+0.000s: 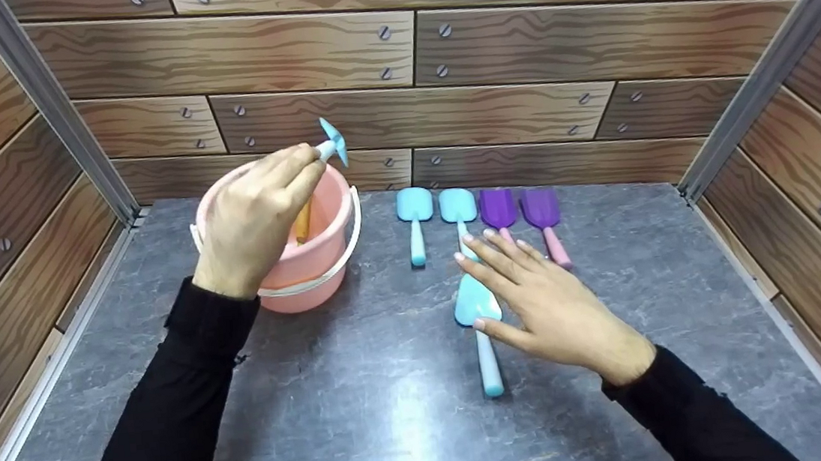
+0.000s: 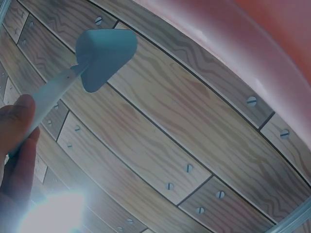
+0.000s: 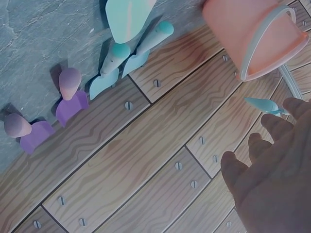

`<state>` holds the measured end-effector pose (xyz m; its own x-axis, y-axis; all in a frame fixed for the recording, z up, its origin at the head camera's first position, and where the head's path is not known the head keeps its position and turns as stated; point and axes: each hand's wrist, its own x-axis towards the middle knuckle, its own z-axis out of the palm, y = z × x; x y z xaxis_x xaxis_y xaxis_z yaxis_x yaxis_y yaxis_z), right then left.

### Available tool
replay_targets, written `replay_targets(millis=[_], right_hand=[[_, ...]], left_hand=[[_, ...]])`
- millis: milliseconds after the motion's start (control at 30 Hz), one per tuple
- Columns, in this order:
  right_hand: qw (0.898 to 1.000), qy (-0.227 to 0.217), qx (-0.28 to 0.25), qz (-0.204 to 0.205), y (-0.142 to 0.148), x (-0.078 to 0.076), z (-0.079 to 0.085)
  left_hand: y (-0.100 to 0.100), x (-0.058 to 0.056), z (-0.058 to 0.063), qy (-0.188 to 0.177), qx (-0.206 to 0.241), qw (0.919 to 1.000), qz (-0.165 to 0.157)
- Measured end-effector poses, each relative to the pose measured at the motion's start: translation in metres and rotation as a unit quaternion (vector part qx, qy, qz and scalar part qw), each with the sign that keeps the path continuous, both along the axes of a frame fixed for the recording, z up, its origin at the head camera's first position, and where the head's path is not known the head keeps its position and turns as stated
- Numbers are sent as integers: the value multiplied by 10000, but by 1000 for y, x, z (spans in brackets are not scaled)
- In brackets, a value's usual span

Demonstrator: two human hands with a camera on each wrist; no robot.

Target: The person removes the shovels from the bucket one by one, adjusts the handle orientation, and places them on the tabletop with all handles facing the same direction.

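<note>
My left hand (image 1: 261,207) grips a light blue toy trowel (image 2: 108,54) by its pale handle, above the pink bucket (image 1: 305,259). The blade points away, beyond the bucket's far rim in the head view. Inside the bucket an orange thing (image 1: 302,226) shows in part; the hand hides much of the opening. My right hand (image 1: 550,307) holds nothing, its fingers spread and straight over another light blue trowel (image 1: 489,362) that lies on the table. Whether that hand touches the trowel, I cannot tell.
Along the back of the grey table (image 1: 365,385) lie two blue shovels (image 1: 414,206) and two purple shovels (image 1: 498,208) with pink handles, side by side. A white handle (image 1: 317,278) hangs around the bucket's front. Wood-patterned walls (image 1: 514,55) enclose the back and both sides.
</note>
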<state>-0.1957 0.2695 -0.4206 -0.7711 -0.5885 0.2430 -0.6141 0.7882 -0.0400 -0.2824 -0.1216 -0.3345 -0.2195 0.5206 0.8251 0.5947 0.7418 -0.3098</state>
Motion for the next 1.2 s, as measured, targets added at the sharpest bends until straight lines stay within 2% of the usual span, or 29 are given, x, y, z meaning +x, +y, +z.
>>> replay_targets(millis=[167, 500, 733, 1200], right_hand=[[10000, 61, 18, -51, 1, -1, 0], [9997, 39, -122, -225, 4, -1, 4], [9991, 146, -301, -262, 5, -3, 5], [9966, 346, -704, -243, 5, -2, 9]], left_hand=[[2, 0, -5, 62, -40, 9995, -299], [7, 2, -12, 539, -208, 9969, -529], [11, 6, -15, 1044, -580, 9914, -528], [19, 13, -29, 1256, -1116, 9827, -777]])
